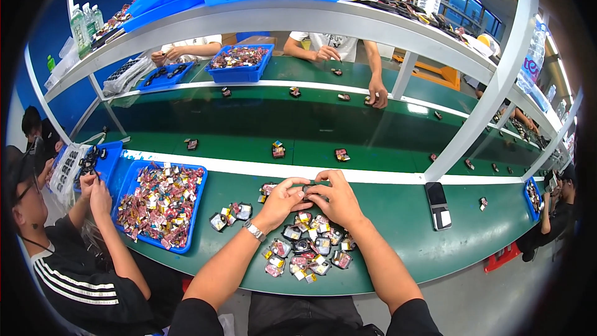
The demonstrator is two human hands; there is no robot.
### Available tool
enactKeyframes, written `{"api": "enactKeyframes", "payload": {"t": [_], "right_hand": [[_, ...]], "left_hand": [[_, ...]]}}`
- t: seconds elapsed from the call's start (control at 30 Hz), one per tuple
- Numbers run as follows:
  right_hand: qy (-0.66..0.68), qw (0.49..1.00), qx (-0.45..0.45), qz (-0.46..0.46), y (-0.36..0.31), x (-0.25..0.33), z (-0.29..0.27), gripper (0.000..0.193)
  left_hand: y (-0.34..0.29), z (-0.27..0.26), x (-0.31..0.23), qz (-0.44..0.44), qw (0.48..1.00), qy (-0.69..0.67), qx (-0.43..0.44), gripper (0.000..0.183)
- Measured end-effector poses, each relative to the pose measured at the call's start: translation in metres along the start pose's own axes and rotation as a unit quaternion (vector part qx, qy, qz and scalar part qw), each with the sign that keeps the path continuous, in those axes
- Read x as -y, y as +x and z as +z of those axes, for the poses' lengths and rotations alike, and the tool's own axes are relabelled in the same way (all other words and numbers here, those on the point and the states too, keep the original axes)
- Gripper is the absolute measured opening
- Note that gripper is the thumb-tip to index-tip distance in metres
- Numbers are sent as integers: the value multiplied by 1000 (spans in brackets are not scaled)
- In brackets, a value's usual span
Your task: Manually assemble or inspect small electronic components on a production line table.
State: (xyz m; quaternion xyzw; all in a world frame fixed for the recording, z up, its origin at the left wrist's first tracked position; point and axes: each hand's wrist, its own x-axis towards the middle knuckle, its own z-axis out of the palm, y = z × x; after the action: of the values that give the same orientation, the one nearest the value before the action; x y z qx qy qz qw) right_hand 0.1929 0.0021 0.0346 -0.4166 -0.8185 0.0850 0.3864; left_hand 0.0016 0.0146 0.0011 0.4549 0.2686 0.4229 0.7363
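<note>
Above a loose pile of small electronic modules (305,246), both my hands meet at the fingertips. My left hand (283,204), with a metal-banded watch on its wrist, is closed on a small black plastic housing (306,194). The fingers of my right hand (337,199) pinch that same piece from the other side; fingers cover most of it. The piled modules have black rims, red boards, clear or silver faces and yellow tabs. A smaller cluster of like modules (231,214) lies left of my left forearm.
A blue tray (181,249) heaped with red and white parts stands at left, beside a co-worker (81,267). A dark phone-like device (439,206) lies at right, near a white shelf post (482,87). Spaced modules lie on the green belt (373,149); people work across it.
</note>
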Motion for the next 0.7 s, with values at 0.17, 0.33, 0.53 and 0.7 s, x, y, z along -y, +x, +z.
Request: {"api": "enactKeyframes", "payload": {"t": [0.17,0.33,0.53,0.7], "right_hand": [[21,999,-20,18,0,0,2,10],[29,1000,3,-8,1,5,-8,10],[53,999,-6,3,-4,8,-5,9],[47,998,-41,19,-7,6,6,10]], "left_hand": [[0,1,-1,14,999,24,29,35],[-1,1,-3,-18,999,14,24,34],[-1,0,0,-15,999,15,28,33],[-1,0,-1,-9,999,-8,30,31]]}}
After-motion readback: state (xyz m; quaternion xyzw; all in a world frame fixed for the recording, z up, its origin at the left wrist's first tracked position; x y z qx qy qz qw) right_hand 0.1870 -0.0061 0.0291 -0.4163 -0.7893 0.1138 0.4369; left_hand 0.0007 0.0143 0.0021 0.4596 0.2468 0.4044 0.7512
